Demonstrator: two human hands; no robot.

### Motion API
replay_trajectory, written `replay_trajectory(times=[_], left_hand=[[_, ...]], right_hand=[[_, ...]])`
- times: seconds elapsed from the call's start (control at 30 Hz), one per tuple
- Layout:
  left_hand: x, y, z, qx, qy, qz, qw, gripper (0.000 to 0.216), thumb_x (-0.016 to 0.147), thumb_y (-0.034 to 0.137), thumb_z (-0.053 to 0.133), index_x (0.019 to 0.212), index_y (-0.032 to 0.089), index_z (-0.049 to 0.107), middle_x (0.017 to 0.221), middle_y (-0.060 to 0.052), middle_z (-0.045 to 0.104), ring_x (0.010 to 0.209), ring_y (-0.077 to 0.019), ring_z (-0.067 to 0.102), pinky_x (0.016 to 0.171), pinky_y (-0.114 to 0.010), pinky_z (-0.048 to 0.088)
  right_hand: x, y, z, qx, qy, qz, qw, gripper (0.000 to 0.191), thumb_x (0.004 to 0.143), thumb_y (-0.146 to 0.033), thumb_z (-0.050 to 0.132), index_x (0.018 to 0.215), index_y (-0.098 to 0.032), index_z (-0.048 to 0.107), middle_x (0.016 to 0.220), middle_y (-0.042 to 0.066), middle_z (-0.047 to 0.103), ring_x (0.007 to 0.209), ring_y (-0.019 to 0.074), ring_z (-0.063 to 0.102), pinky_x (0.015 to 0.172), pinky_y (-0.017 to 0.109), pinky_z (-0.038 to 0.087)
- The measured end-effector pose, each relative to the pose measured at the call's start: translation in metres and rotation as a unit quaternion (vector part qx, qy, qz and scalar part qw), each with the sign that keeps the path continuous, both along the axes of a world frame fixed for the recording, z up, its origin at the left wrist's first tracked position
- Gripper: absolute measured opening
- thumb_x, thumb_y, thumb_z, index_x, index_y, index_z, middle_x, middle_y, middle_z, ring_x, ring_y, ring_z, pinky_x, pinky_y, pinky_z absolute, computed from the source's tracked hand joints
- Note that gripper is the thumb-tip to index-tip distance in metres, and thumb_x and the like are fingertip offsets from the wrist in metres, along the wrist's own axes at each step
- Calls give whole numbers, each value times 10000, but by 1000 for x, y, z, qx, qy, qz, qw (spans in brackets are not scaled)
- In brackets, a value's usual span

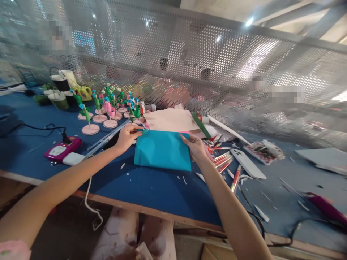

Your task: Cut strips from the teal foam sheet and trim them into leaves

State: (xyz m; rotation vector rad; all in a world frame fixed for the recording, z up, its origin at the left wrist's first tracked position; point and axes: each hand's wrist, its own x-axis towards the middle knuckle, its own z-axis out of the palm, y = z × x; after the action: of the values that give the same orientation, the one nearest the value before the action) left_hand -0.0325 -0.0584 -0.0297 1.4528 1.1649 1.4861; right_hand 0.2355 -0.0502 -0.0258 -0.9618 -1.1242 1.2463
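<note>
Bare forearms, pink sleeve edge, pale patterned trousers

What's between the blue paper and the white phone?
In the head view, red-and-white sticks lie between the teal paper and the white phone, beside the right hand.

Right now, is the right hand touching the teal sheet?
Touching. The head view shows the right hand with fingertips on the teal sheet at its top right corner.

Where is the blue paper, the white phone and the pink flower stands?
blue paper (162, 151), head view, middle of the sheet
white phone (248, 163), head view, middle of its back
pink flower stands (90, 129), head view, round base of the nearest one
</note>
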Motion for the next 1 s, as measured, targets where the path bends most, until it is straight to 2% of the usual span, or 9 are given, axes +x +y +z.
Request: replay_trajectory(times=[0.17,0.33,0.47,0.7,0.9,1.0], left_hand=[[0,-1,2,37,6,8,999,288,609,336,722,846,172,714,911,-67,708,742,-165,639,618,-258,509],[-1,0,1,29,7,-4,1000,347,613,408,727,849,154,716,883,-82,715,749,-187,648,628,-279,517],[-1,-3,3,31,20,-1,999,393,614,439,725,869,141,719,877,-91,716,761,-201,650,638,-286,520],[-2,-1,3,46,24,3,999,415,595,473,733,849,144,723,849,-85,717,771,-199,647,673,-296,527],[-3,-1,1,45,27,-4,999,414,597,475,732,862,157,723,865,-83,718,774,-198,646,664,-292,530],[-3,0,1,44,29,-6,999,407,607,470,725,868,158,720,858,-82,717,789,-200,646,670,-293,530]], right_hand=[[-1,0,2,12,-16,-41,999,414,427,-489,817,744,-241,724,630,-31,701,611,163,619,600,281,492],[-4,-4,5,16,-12,-53,998,386,406,-449,834,708,-235,724,644,-19,706,658,186,634,637,303,499],[-5,-7,8,16,-10,-64,998,389,403,-460,828,705,-237,725,634,-21,703,632,180,624,602,296,489],[-5,-8,12,47,-39,-73,995,395,486,-520,772,745,-226,730,738,9,722,684,179,621,602,294,472],[-5,-9,13,27,-21,-111,993,362,433,-520,794,618,-222,705,550,-19,658,494,123,525,504,270,423],[-6,-9,14,33,-36,-113,992,397,428,-567,777,587,-214,691,528,-19,639,473,117,502,482,265,406]])
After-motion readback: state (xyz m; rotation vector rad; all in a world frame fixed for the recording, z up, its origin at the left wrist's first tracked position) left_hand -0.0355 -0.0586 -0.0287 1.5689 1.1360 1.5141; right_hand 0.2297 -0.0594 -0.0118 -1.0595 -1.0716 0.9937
